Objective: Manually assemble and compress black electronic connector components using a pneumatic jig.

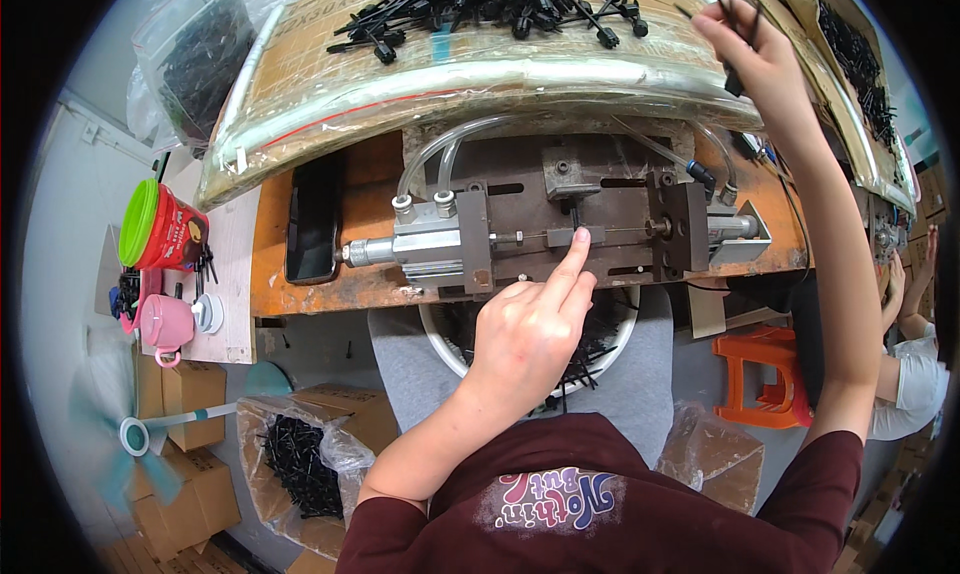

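In the middle, my left hand [530,339] reaches over a bench fixture [520,214] with its index finger stretched out and the other fingers partly bent. That fingertip touches a small dark block [562,238] at the fixture's centre, where a short black pin [574,212] stands behind it. Whether anything lies under the fingertip is hidden. At the upper right, my right hand [755,54] is raised, its fingers closed around thin black plastic stems [738,24]. A heap of similar black stemmed parts [480,9], with knobbed ends, lies on a plastic-wrapped carton [330,74] behind the fixture.
Air cylinders [430,239] with clear hoses flank the fixture on an orange bench [340,296]. Below it, a white tub [432,334] holds black parts between my legs. Left are a black tray [312,224], red bucket [180,236], pink cup [165,321] and fan [134,436]. Another person [908,384] sits right.
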